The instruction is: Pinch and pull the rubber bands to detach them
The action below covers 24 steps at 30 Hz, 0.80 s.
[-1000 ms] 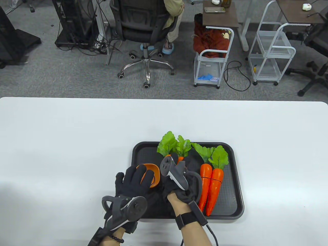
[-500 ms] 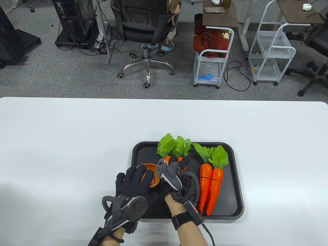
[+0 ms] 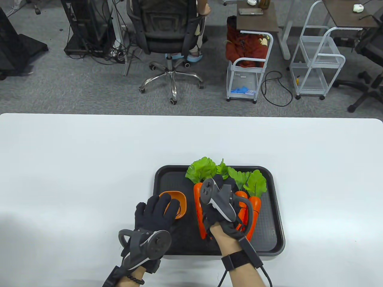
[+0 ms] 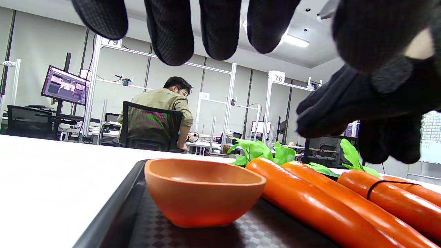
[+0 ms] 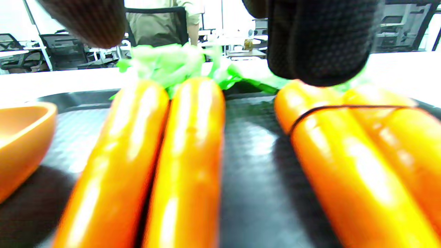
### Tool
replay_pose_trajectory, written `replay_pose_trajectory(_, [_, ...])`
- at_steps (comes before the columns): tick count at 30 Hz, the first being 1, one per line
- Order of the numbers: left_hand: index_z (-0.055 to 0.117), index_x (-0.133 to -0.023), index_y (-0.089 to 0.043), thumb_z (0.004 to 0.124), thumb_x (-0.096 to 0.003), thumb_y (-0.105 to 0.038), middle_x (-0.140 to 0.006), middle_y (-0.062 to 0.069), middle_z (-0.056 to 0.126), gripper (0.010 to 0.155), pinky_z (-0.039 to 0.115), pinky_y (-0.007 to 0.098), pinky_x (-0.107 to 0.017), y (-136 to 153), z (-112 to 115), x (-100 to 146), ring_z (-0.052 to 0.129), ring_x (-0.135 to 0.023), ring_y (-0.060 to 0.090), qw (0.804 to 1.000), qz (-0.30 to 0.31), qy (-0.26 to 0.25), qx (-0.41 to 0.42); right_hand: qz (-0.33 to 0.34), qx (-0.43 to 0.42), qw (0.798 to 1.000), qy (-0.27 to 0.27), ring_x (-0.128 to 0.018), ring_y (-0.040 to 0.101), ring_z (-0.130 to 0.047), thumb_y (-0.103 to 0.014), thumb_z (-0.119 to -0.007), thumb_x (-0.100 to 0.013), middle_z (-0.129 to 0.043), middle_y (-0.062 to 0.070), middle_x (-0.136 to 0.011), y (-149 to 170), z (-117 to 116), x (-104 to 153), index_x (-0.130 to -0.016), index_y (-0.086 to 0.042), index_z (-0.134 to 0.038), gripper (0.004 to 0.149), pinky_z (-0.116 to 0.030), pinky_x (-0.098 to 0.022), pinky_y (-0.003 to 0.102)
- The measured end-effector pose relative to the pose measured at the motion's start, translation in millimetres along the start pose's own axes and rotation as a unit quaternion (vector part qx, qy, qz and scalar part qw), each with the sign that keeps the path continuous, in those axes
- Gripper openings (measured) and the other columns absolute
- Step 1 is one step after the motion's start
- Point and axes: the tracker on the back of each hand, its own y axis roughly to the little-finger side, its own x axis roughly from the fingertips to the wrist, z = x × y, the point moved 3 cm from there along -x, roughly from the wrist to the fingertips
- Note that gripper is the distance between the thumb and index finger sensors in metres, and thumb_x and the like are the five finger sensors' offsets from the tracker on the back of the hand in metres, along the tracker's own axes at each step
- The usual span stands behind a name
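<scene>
A black tray point(image 3: 170, 179) holds two pairs of toy carrots and an orange bowl point(image 3: 182, 204). The left pair point(image 3: 197, 206) lies loose with no band in sight in the right wrist view point(image 5: 155, 155). The right pair point(image 3: 254, 209) is bound by a thin black rubber band point(image 5: 330, 108), which also shows in the left wrist view point(image 4: 373, 187). My right hand point(image 3: 220, 182) hovers open over the carrots, thumb and fingers apart, with its fingertips point(image 5: 317, 44) just above the band. My left hand point(image 3: 161, 206) is open with fingers spread above the bowl point(image 4: 203, 189) and holds nothing.
The tray stands near the front edge of a white table point(image 3: 89, 164). Green leaves point(image 3: 203, 169) crowd the tray's far side. Beyond the table are an office chair point(image 3: 167, 30) with a seated person and white wire carts point(image 3: 317, 59).
My right hand has moved right, from over the left carrot pair towards the banded right pair. The left pair now lies uncovered, shifted slightly right. My left hand has stayed over the bowl.
</scene>
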Motion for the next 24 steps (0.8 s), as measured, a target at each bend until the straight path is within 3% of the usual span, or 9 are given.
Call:
replay_pose_trajectory(3, [0.058,-0.111,-0.035,0.071,-0.0438,-0.069,-0.126,0.007,0.062,0.076,0.058,0.074,-0.073,0.6,0.3,0.3,0.071,-0.110,0.044,1.000,-0.001,0.002,-0.001,-0.020,0.003,1.000,0.002,-0.086,0.066,-0.058,-0.058,-0.078,-0.049,-0.030,0.028,-0.111,24.0,4.4,-3.9,-0.111,-0.021,-0.038,0.083,-0.073,-0.051,0.062])
replay_pose_trajectory(6, [0.058,-0.111,-0.035,0.071,-0.0440,-0.068,-0.126,0.007,0.062,0.075,0.058,0.074,-0.073,1.0,0.8,0.4,0.071,-0.110,0.044,1.000,-0.004,0.006,-0.001,-0.051,0.021,0.998,-0.021,-0.090,0.069,-0.048,-0.060,-0.079,-0.048,-0.026,0.027,-0.112,49.0,0.0,-9.0,-0.112,-0.023,-0.040,0.084,-0.068,-0.054,0.067])
replay_pose_trajectory(14, [0.058,-0.110,-0.036,0.071,-0.0438,-0.068,-0.126,0.007,0.062,0.075,0.059,0.074,-0.073,-0.6,3.3,-0.1,0.072,-0.110,0.044,1.000,-0.003,0.015,-0.006,-0.093,-0.009,0.993,-0.077,-0.084,0.070,-0.061,-0.066,-0.078,-0.047,-0.020,0.031,-0.110,79.7,-39.3,-17.0,-0.112,-0.027,-0.029,0.090,-0.079,-0.047,0.061])
replay_pose_trajectory(24, [0.058,-0.110,-0.036,0.071,-0.0441,-0.068,-0.126,0.007,0.063,0.075,0.059,0.073,-0.073,-4.9,10.8,-3.2,0.073,-0.109,0.044,0.999,0.001,0.030,-0.017,-0.096,-0.028,0.992,-0.078,-0.078,0.062,-0.072,-0.062,-0.078,-0.048,-0.022,0.033,-0.108,91.0,-62.6,-22.9,-0.111,-0.024,-0.028,0.089,-0.080,-0.048,0.054])
